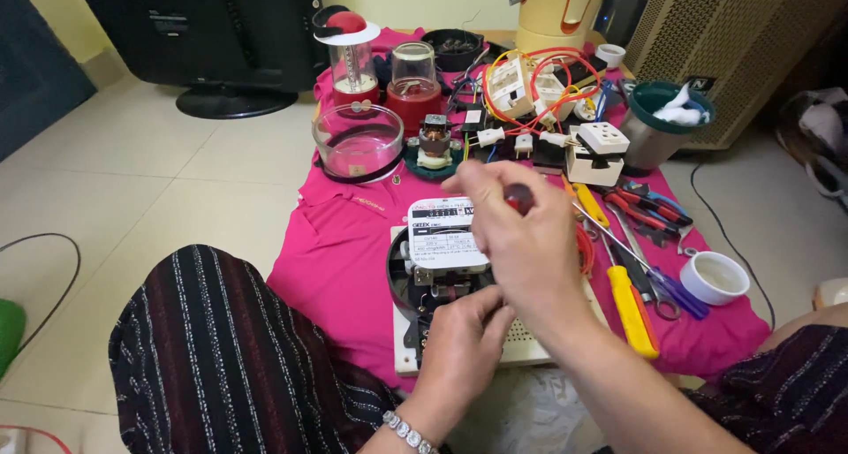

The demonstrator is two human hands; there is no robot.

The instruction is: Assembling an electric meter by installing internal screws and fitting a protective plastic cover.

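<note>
Head view shows a person sitting on the floor by a bright pink cloth (336, 268) covered with parts and tools. Both hands work on a round black meter with a white face plate (435, 258), which sits on a flat white board (521, 344) at the near edge of the cloth. Fingers of the right hand (521, 242) are closed around a screwdriver with a dark red handle (519, 197), held over the meter. Left hand (459, 339), with a shiny bracelet on its wrist, has its fingers pinched together on the meter's lower edge. Just right of the hands lie a yellow-handled screwdriver (632, 308), red pliers (649, 205) and a small white cup (714, 277). Farther back stand a clear round bowl (358, 140) and white plug sockets with red wires (565, 109).
</note>
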